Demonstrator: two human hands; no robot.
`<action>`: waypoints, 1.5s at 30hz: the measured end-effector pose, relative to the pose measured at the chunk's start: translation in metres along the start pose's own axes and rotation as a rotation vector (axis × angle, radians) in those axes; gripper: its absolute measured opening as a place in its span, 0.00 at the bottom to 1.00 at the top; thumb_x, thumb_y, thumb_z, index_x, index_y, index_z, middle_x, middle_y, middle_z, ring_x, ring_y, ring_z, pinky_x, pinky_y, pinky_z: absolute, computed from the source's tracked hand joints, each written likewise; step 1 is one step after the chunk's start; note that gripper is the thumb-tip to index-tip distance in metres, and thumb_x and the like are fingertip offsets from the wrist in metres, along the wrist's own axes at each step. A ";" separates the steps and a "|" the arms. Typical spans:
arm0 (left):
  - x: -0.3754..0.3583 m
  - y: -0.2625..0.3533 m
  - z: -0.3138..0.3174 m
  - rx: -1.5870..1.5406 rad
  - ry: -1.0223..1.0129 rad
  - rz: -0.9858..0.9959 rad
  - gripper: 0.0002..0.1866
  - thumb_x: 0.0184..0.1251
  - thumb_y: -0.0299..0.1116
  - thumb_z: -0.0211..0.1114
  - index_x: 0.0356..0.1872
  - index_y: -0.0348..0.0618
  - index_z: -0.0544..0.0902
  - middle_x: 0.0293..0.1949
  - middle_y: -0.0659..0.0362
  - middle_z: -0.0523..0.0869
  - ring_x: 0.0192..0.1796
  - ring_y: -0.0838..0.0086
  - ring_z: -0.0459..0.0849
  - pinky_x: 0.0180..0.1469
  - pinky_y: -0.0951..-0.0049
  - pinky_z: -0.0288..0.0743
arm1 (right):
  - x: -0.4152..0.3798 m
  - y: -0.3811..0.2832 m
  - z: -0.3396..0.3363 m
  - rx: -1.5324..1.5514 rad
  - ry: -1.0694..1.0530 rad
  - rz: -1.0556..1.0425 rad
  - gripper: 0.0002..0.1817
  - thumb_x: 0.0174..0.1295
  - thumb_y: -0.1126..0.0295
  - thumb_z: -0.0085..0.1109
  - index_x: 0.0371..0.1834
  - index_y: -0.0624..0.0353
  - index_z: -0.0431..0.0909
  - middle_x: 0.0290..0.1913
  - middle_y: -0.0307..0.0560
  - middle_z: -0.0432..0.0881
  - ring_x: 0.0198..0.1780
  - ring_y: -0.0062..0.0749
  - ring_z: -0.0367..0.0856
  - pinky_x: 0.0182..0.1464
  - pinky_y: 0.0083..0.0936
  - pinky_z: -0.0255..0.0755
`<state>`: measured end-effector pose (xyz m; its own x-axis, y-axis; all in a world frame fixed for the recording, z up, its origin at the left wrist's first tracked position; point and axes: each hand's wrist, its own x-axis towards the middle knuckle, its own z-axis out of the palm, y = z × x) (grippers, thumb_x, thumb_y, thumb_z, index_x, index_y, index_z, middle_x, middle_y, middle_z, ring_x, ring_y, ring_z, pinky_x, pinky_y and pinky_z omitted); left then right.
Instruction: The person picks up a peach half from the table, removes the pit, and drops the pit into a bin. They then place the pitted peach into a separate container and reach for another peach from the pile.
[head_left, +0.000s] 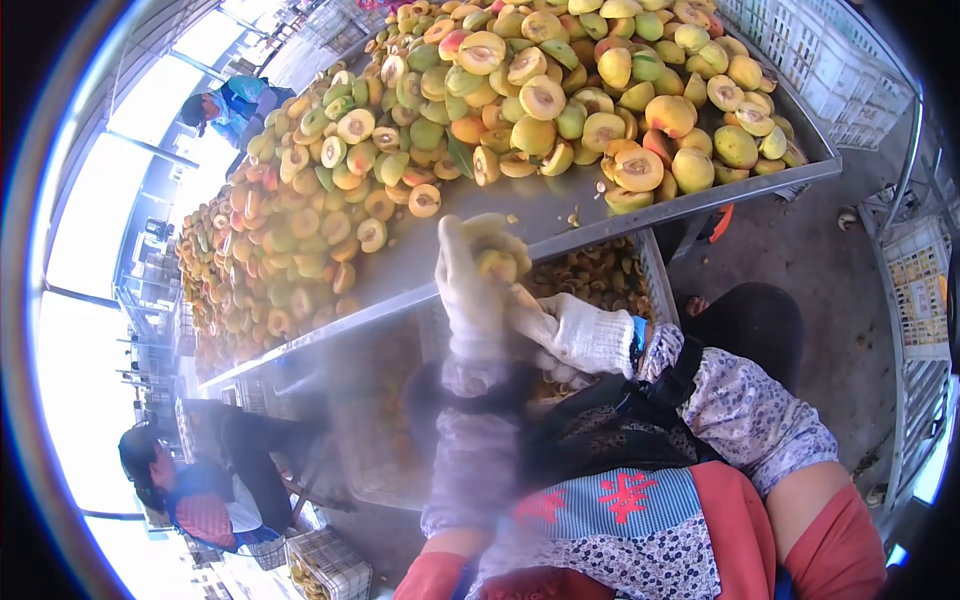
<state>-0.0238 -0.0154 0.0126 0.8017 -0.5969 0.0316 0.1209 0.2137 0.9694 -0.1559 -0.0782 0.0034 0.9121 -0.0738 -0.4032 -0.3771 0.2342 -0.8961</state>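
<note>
My left hand (465,285), in a pale work glove, is raised at the near edge of the metal table. Its fingers curl round a yellow-green peach (497,265). Just beside it, my right hand (575,335), in a white knit glove, is closed, its fingertips close to that peach. Whatever the right hand grips is hidden. Halved and whole peaches (540,98) lie heaped on the metal table (560,205) in front of both hands, many with cut faces and brown pits or hollows showing.
Below the table edge stands a crate of brown pits or scraps (590,275). White plastic crates (830,70) are stacked at the upper right, another crate (915,285) at the right. One person (235,110) is across the table, another (200,490) at lower left, near a crate (330,555).
</note>
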 end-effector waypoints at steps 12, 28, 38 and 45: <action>0.002 0.016 -0.007 0.088 -0.219 -0.283 0.29 0.78 0.55 0.52 0.36 0.33 0.81 0.19 0.57 0.76 0.19 0.69 0.75 0.26 0.69 0.74 | -0.002 0.011 -0.012 0.171 -0.226 0.190 0.30 0.72 0.35 0.44 0.38 0.55 0.74 0.20 0.35 0.69 0.18 0.22 0.67 0.19 0.24 0.65; -0.016 0.006 0.010 -0.311 -0.031 -0.281 0.26 0.76 0.58 0.52 0.30 0.46 0.78 0.19 0.61 0.74 0.21 0.68 0.77 0.23 0.67 0.74 | -0.012 0.011 0.000 0.556 -0.356 0.220 0.32 0.70 0.33 0.47 0.25 0.52 0.68 0.16 0.30 0.61 0.12 0.15 0.56 0.12 0.18 0.53; -0.009 0.052 -0.177 0.078 0.163 0.064 0.18 0.76 0.41 0.58 0.54 0.38 0.80 0.41 0.57 0.83 0.45 0.70 0.83 0.45 0.71 0.81 | -0.001 0.039 -0.026 -0.888 0.330 -0.214 0.24 0.68 0.48 0.55 0.43 0.62 0.80 0.38 0.64 0.85 0.44 0.61 0.84 0.47 0.49 0.76; 0.028 0.066 -0.120 0.621 0.298 0.186 0.20 0.71 0.39 0.65 0.57 0.37 0.82 0.41 0.61 0.84 0.41 0.82 0.80 0.41 0.78 0.75 | 0.003 0.022 -0.029 -0.868 0.489 -0.190 0.21 0.67 0.50 0.53 0.43 0.57 0.82 0.40 0.59 0.86 0.46 0.57 0.84 0.50 0.49 0.77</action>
<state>0.0764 0.0749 0.0480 0.9133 -0.3375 0.2278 -0.3178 -0.2413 0.9169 -0.1659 -0.1013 -0.0231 0.8766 -0.4712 -0.0976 -0.3971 -0.5938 -0.6998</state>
